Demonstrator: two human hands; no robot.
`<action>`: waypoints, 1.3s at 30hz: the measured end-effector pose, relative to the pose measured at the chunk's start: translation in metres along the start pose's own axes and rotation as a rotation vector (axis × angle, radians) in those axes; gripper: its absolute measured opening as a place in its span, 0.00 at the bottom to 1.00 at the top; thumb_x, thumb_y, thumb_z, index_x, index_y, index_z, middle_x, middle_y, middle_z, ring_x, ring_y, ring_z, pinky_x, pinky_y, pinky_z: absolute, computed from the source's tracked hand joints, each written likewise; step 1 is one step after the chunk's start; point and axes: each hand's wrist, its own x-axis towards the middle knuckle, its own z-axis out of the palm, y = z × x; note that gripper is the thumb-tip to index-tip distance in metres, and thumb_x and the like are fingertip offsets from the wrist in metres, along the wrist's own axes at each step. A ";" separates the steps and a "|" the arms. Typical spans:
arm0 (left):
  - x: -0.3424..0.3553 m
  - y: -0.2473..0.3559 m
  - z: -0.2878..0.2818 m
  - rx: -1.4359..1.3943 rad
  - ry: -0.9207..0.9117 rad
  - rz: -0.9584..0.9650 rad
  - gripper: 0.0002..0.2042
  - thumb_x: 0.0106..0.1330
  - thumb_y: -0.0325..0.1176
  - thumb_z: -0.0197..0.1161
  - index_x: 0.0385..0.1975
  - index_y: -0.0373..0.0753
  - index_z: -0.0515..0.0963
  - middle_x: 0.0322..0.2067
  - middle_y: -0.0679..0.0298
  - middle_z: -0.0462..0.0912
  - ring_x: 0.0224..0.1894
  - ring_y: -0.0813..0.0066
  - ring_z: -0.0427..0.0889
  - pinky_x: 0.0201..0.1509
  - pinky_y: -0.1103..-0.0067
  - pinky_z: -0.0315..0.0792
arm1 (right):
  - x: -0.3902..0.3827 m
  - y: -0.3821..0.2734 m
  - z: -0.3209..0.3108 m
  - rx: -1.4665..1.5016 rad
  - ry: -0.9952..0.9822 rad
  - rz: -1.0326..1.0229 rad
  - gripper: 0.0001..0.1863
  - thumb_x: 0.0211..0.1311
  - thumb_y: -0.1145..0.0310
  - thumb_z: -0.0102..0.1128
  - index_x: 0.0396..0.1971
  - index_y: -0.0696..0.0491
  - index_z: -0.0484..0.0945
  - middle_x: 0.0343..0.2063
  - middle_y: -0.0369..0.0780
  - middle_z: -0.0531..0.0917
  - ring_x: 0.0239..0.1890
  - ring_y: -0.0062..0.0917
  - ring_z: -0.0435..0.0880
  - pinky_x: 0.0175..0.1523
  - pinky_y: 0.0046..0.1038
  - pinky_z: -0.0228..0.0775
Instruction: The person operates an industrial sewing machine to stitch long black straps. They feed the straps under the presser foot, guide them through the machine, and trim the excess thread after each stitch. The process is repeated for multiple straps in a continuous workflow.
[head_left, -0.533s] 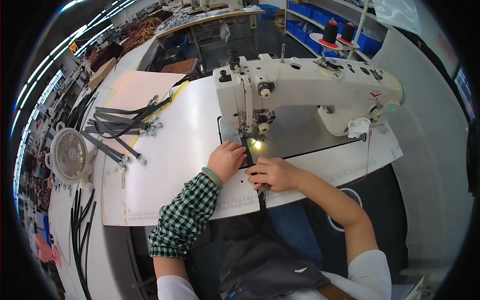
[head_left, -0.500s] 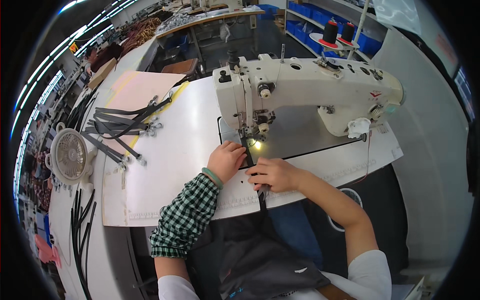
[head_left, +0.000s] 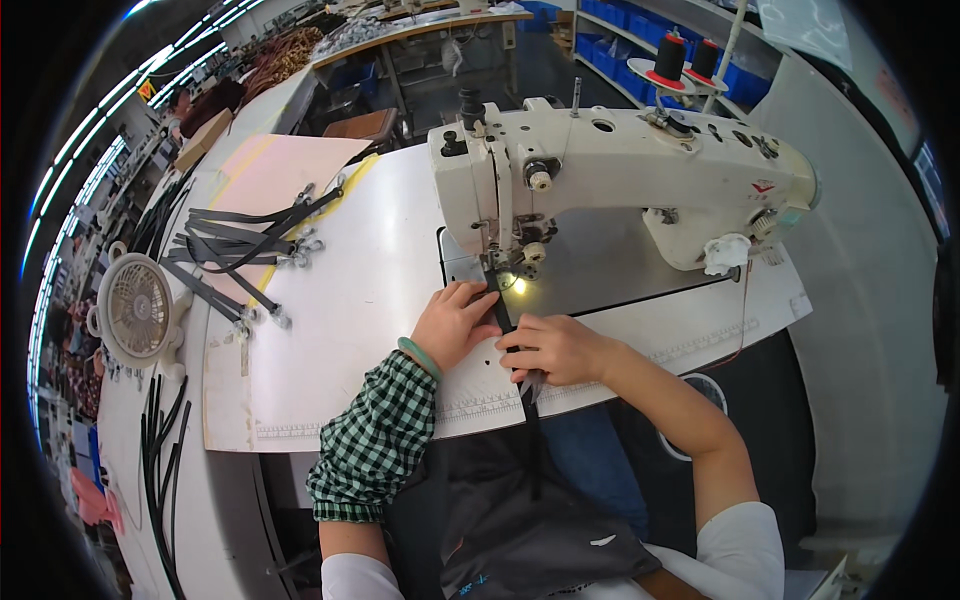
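A narrow black strap [head_left: 530, 405] runs from under the needle area of the white sewing machine [head_left: 600, 165] down over the table's front edge. My left hand [head_left: 455, 325] presses it near the presser foot [head_left: 505, 270], fingers bent onto it. Lower and to the right, my right hand [head_left: 555, 350] grips the same strap with curled fingers. A small lamp glows beside the needle. On the left of the white tabletop [head_left: 330, 380] several dark straps with metal hardware [head_left: 240, 240] lie piled, partly over a pink sheet [head_left: 270, 160].
A small white fan [head_left: 135, 310] and loose black cords [head_left: 155, 490] are at the left. Thread spools [head_left: 670, 60] stand behind the machine. Blue bins [head_left: 605, 50] fill a shelf, and a brown stool [head_left: 360, 125] stands beyond the table.
The view has shifted slightly, with the machine sitting a little higher and farther right in it. Both hands remain on the strap with almost the same finger positions.
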 end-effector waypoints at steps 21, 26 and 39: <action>0.000 0.000 0.004 -0.002 0.017 -0.012 0.22 0.47 0.37 0.63 0.43 0.37 0.71 0.44 0.59 0.70 0.47 0.63 0.67 0.49 0.72 0.64 | 0.001 0.000 0.000 0.003 0.001 0.009 0.08 0.44 0.63 0.61 0.21 0.50 0.73 0.29 0.29 0.74 0.30 0.21 0.70 0.27 0.24 0.67; 0.000 0.000 0.004 -0.014 0.018 -0.022 0.22 0.47 0.37 0.63 0.43 0.37 0.71 0.44 0.59 0.69 0.48 0.63 0.67 0.49 0.72 0.64 | 0.001 0.001 0.002 -0.010 0.015 0.004 0.08 0.43 0.64 0.62 0.21 0.50 0.73 0.29 0.30 0.74 0.29 0.21 0.70 0.27 0.23 0.67; -0.002 0.000 0.005 0.013 0.041 -0.015 0.23 0.46 0.36 0.63 0.44 0.38 0.71 0.44 0.59 0.69 0.45 0.62 0.68 0.48 0.73 0.64 | 0.003 0.000 0.001 -0.007 -0.006 0.018 0.08 0.41 0.66 0.63 0.21 0.51 0.74 0.30 0.32 0.75 0.29 0.23 0.71 0.28 0.23 0.68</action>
